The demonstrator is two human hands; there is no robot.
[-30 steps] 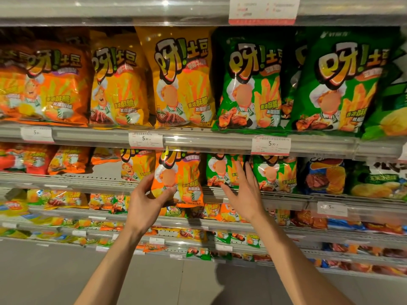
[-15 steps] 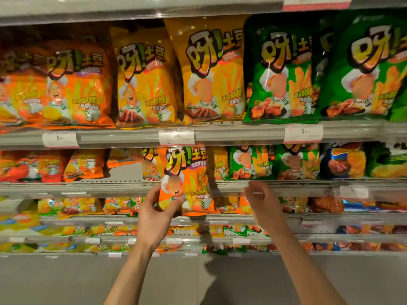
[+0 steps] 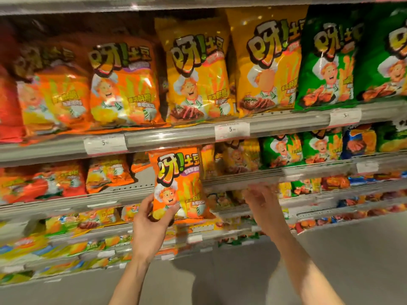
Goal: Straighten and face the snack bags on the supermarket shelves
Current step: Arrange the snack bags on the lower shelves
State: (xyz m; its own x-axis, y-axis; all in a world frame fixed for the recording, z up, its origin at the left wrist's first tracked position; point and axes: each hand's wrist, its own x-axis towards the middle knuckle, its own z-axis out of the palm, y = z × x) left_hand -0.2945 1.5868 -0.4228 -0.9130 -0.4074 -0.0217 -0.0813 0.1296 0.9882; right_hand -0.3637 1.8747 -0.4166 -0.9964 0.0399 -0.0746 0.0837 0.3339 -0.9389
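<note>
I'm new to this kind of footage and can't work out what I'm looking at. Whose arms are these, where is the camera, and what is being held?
There is no machine here. A person wears one wide-angle camera on their head, so this single picture looks forward and down along their own bare arms at supermarket shelves. The wide lens bends the shelf edges, and the picture is blurred by motion.

The left hand grips a small orange snack bag by its lower corner and holds it upright in front of the second shelf, its printed face towards the camera. The right hand is near the front rail of that shelf, with nothing visibly in it; blur hides how its fingers lie.

The top shelf holds large orange bags, yellow bags and green bags, with white price tags on the rail. Lower shelves hold smaller bags.
</note>
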